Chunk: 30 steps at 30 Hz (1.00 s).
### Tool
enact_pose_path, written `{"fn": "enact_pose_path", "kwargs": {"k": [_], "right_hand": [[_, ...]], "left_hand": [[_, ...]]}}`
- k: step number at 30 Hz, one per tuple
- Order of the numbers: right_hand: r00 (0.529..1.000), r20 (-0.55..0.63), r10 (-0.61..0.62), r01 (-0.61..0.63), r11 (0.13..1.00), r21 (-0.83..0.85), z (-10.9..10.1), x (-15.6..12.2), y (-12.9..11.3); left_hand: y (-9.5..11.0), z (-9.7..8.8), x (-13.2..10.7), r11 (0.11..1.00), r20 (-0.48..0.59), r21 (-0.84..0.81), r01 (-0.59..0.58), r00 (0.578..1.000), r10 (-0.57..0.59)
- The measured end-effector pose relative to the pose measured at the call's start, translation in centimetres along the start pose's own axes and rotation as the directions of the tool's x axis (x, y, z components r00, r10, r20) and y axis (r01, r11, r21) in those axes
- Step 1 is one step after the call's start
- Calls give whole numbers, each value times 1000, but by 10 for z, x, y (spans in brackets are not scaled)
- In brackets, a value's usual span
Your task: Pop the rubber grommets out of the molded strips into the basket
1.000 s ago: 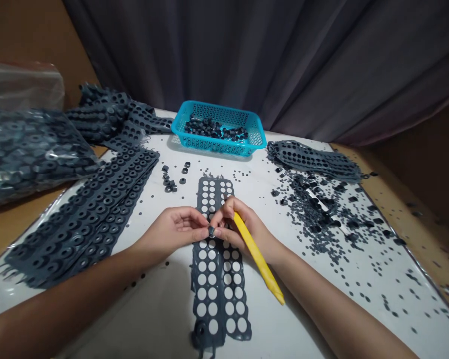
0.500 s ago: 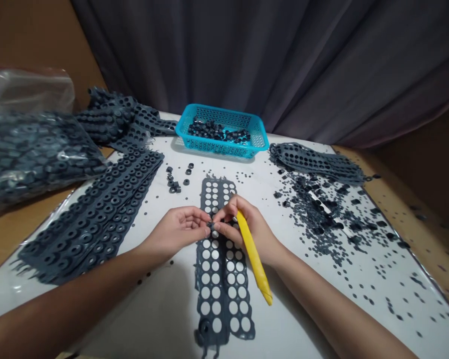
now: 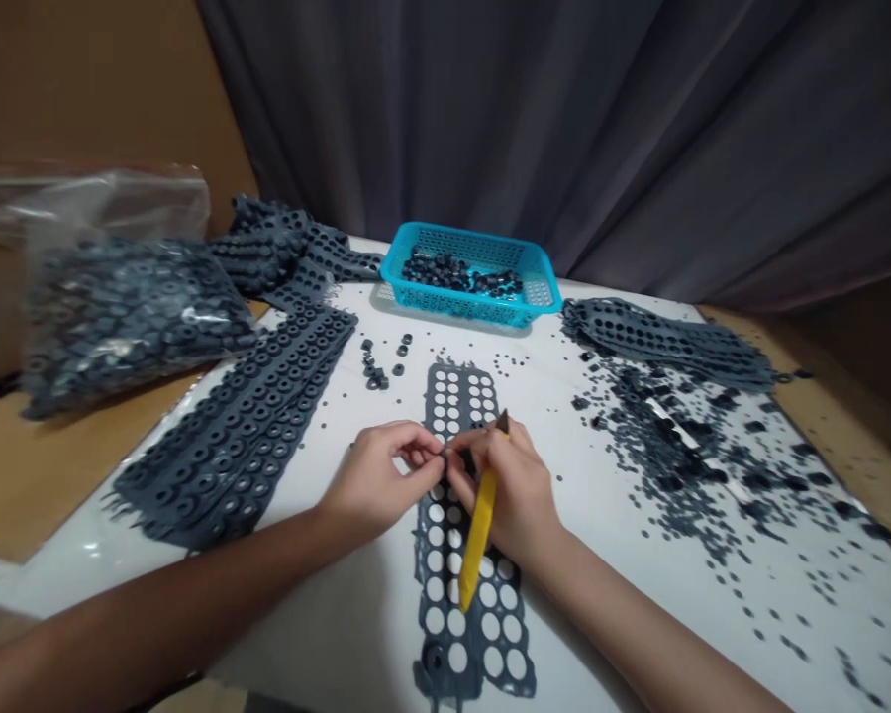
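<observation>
Head-worn camera | above table [image 3: 319, 624], facing forward-down | hands [image 3: 378, 477] [image 3: 518, 487] near (curtain [image 3: 490, 119] beyond)

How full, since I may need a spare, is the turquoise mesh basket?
The turquoise mesh basket is partly full: small black pieces lie low inside, below its rim.

Toward six o'clock, the tool handle [image 3: 479, 540] is coloured plain yellow and the sheet [image 3: 472, 644] dark grey, patterned with rows of round holes. At twelve o'clock, the mesh-patterned basket [image 3: 460, 303] is coloured turquoise; toward nine, dark grey strips [image 3: 239, 426] are patterned with rings.
</observation>
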State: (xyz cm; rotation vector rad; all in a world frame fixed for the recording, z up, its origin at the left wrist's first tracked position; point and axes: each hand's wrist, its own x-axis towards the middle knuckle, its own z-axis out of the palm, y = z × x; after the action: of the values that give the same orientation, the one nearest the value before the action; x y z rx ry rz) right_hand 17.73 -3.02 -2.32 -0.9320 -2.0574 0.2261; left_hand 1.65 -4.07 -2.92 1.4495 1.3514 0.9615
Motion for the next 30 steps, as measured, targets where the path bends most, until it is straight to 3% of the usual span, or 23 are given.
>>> {"fn": "enact_pose_path", "kwargs": {"k": [4,13,25,30], "right_hand": [[1000,-13,8,-8,1000,5,-1,1,-1],[998,-61,7,-4,998,61,3,-7,-6],[986,-22,-166,167,984,69,0,0,11],[995,-43,-86,90,990,107,-1,1,15]], "left_hand": [[2,-3,1,997,19,65,-49,999,48],[6,-7,1,950,-81,294,-108,987,137],[6,-9,2,969,-1,219,-111,993,114],[8,-11,2,923,74,274,-270,963,260]]}}
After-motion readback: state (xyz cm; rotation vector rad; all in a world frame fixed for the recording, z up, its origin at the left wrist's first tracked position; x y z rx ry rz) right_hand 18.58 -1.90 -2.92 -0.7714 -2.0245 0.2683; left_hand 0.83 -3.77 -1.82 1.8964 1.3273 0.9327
